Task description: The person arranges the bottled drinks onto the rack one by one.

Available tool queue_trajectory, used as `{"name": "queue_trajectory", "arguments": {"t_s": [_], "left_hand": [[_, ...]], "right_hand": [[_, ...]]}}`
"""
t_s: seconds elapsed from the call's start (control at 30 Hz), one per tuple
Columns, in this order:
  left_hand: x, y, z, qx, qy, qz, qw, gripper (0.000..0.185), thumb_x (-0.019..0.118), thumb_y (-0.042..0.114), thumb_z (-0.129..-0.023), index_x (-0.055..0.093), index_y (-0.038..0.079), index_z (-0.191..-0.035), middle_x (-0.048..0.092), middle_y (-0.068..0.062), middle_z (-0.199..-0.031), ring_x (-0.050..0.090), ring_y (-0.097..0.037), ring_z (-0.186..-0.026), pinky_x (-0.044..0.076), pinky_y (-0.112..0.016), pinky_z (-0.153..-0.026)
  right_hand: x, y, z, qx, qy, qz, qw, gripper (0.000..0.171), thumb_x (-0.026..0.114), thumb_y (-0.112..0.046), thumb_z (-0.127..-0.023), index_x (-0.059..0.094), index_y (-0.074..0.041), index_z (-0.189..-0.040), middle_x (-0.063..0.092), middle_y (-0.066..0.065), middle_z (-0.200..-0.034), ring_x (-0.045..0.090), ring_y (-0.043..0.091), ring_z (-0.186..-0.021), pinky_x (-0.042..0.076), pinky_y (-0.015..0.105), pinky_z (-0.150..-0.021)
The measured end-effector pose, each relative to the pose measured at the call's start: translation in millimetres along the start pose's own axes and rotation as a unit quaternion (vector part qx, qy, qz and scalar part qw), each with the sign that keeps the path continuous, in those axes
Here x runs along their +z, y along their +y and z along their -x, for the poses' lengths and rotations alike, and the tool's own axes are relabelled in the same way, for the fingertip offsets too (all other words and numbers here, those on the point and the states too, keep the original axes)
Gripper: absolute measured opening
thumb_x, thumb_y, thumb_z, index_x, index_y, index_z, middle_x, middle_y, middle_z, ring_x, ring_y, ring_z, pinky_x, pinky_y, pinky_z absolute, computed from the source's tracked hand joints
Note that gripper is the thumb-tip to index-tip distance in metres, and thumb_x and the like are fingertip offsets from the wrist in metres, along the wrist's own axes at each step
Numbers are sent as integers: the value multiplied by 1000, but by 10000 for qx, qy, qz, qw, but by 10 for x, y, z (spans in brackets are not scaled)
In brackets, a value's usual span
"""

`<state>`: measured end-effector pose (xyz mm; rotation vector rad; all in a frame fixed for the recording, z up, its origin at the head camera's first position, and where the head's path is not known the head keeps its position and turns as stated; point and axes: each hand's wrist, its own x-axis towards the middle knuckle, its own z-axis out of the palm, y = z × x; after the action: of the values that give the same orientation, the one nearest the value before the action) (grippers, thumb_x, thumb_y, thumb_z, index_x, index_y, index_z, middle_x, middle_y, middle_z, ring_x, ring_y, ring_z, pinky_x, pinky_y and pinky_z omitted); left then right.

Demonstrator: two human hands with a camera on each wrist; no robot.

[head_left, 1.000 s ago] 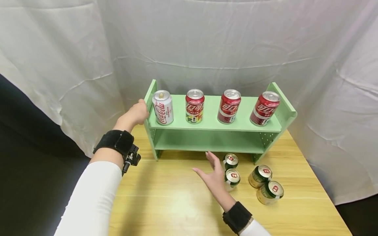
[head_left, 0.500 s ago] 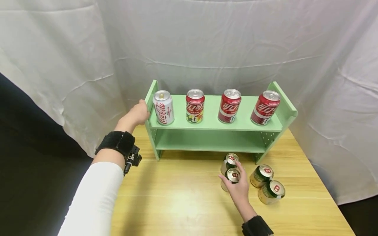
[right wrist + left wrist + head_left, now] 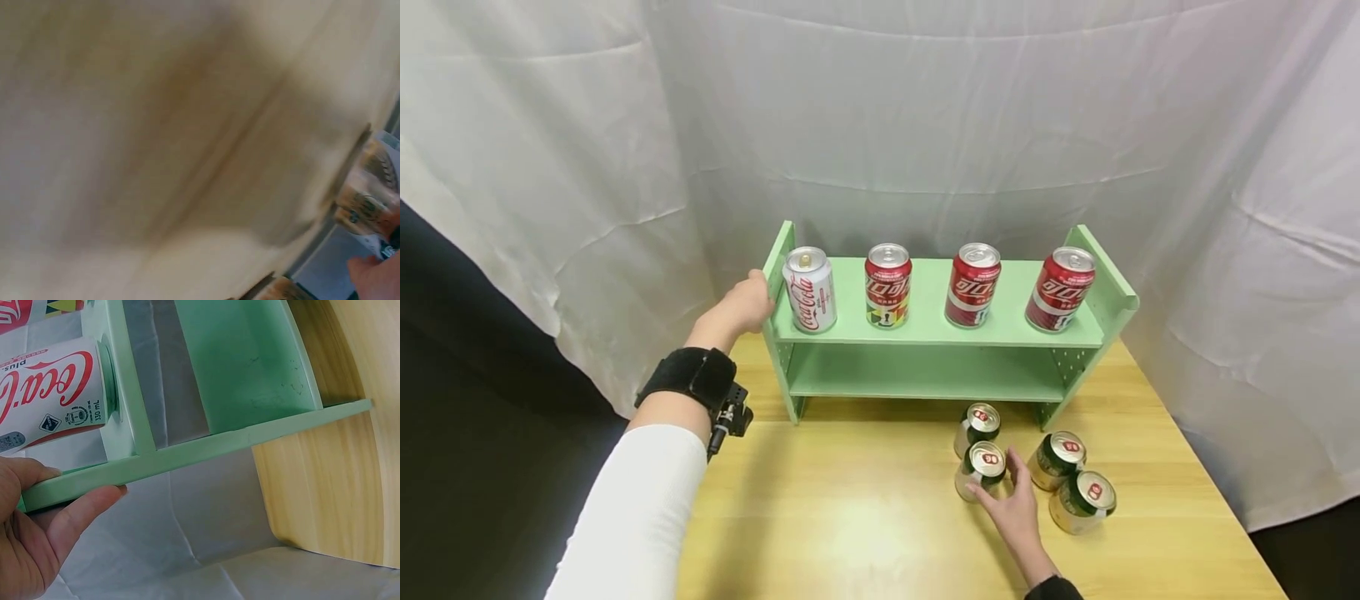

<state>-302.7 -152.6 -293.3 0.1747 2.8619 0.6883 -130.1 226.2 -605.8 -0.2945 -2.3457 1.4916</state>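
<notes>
"Where is the right hand (image 3: pixel 1015 512)?"

"In front of the right half of the green shelf (image 3: pixel 925 371), thumb and fingers curled around the near can (image 3: pixel 983 467), green and gold, on the worktop (image 3: pixel 850 517)."

"And the left hand (image 3: pixel 741 308)?"

"At the shelf's left end, fingers pinching the side panel (image 3: pixel 250 433)."

"What does the shelf hold?"

"A white can (image 3: pixel 809 290) and three red cans (image 3: pixel 973 285), upright on its upper tier (image 3: pixel 852 308)."

"Others?"

"The far can (image 3: pixel 979 427) stands between the near can and the shelf; a matching pair (image 3: pixel 1082 502), before its right end. Lids (image 3: pixel 987 457) hide the contents."
</notes>
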Motion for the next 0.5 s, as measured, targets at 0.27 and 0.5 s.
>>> {"name": "queue_trajectory", "arguments": {"t_s": [0.27,0.5], "left_hand": [[21,-50,19,119,47,-146,9998,39,36,3,-93,23,-16,-124,47,-20,-86,51,-27,-71,48,-32,-60],[15,-9,1,-7,35,-94,9999,43,35,4,-93,19,-15,-129,49,-21,-90,51,-27,-73,48,-32,-61]], "right_hand": [[69,84,77,-3,-333,-307,9990,93,82,-6,-69,26,7,-141,37,31,-139,39,43,-127,21,0,-95],[113,77,16,196,-211,-235,9993,90,82,-5,-70,29,1,-142,40,26,-139,38,37,-130,24,6,-99]]}}
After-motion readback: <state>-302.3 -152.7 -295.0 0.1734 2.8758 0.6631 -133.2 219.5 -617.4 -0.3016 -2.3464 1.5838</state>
